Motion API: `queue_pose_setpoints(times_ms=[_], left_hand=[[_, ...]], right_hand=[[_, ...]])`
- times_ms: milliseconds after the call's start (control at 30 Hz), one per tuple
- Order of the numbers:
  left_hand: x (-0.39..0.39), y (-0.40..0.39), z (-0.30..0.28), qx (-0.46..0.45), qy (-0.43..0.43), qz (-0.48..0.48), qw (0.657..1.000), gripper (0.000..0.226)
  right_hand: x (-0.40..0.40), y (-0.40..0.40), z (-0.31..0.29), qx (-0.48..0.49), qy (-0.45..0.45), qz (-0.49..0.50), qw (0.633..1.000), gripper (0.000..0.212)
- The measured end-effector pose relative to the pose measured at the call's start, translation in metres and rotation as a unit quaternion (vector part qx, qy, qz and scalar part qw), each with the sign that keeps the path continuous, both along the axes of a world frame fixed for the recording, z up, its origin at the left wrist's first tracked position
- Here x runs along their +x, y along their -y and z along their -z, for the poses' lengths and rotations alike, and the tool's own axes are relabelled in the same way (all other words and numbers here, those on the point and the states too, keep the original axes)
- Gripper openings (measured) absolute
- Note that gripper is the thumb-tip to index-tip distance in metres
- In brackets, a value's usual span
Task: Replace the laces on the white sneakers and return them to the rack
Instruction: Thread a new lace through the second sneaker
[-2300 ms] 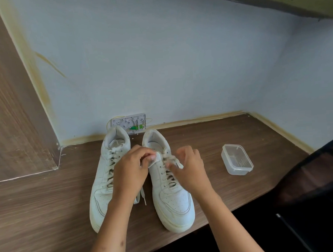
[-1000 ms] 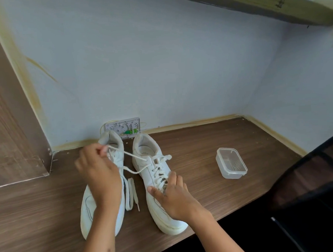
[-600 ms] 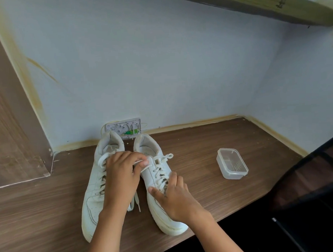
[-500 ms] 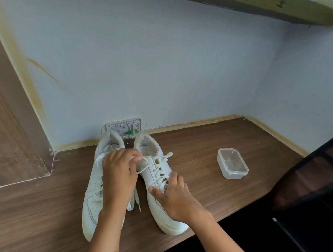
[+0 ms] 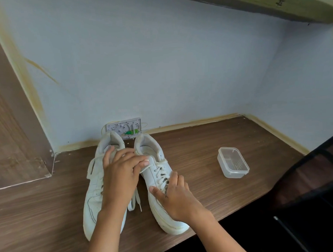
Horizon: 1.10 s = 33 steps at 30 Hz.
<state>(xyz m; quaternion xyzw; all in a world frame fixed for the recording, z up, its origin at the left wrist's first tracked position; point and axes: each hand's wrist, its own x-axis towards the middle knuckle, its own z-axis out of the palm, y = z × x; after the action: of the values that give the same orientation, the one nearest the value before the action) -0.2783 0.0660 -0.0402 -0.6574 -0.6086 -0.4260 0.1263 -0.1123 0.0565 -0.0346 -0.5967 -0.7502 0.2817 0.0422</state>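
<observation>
A brown wooden desk [image 5: 192,151] runs beneath both hands, bounded by a pale wall [image 5: 149,69] at the back and right and a wooden panel [image 5: 11,134] to the left of the left hand; its near edge cuts diagonally just below the right wrist. A dark chair back [image 5: 318,175] stands to the right of the right hand, off the desk edge. Bare desk lies between the right hand and a clear plastic box [image 5: 232,162], which sits well apart to its right.

Two white sneakers stand side by side, heels toward the wall. The left sneaker [image 5: 96,191] lies under the left forearm; the right sneaker [image 5: 157,184] is under the right hand.

The left hand [image 5: 122,174] reaches across, fingers curled at the right sneaker's upper eyelets, seemingly pinching the lace [image 5: 160,171]. The right hand [image 5: 175,198] presses the lower lacing, thumb out, fingers bent on the laces. A loose lace end [image 5: 136,201] lies between the shoes. A small wall socket [image 5: 124,127] sits behind the heels.
</observation>
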Motion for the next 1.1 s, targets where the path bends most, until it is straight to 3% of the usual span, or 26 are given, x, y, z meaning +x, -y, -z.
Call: queue_pose_setpoints(times_ms=[200,300,367,467,600,767,1000,1100], left_hand=[[-0.016,0.009,-0.009,0.032,0.054,-0.119,0.991,0.008],[-0.016,0.01,-0.007,0.003,0.042,-0.11,0.993,0.011],[-0.019,0.008,-0.005,-0.036,0.014,-0.073,0.997,0.026],[-0.026,0.006,-0.001,-0.12,-0.027,-0.01,0.992,0.071],[-0.02,0.006,0.001,-0.166,-0.043,0.045,0.984,0.093],[-0.016,0.007,0.003,-0.135,-0.011,-0.002,0.991,0.056],[-0.015,0.011,-0.005,-0.078,-0.023,-0.021,0.996,0.045],[-0.012,0.013,-0.002,-0.138,-0.022,-0.024,0.99,0.044]], right_hand=[[0.002,0.001,-0.001,0.011,0.006,-0.013,1.0,0.094],[0.002,0.0,-0.003,0.012,0.01,-0.016,1.0,0.094],[0.003,0.001,-0.004,0.009,0.008,-0.013,1.0,0.094],[0.003,0.001,-0.003,0.01,0.004,-0.006,1.0,0.094],[0.003,0.0,-0.008,-0.011,0.001,0.001,1.0,0.097],[0.006,-0.002,-0.014,-0.026,-0.036,0.017,0.999,0.089],[0.005,-0.002,-0.013,-0.004,-0.052,0.023,0.998,0.088],[0.005,-0.001,-0.013,0.002,-0.046,0.023,0.999,0.088]])
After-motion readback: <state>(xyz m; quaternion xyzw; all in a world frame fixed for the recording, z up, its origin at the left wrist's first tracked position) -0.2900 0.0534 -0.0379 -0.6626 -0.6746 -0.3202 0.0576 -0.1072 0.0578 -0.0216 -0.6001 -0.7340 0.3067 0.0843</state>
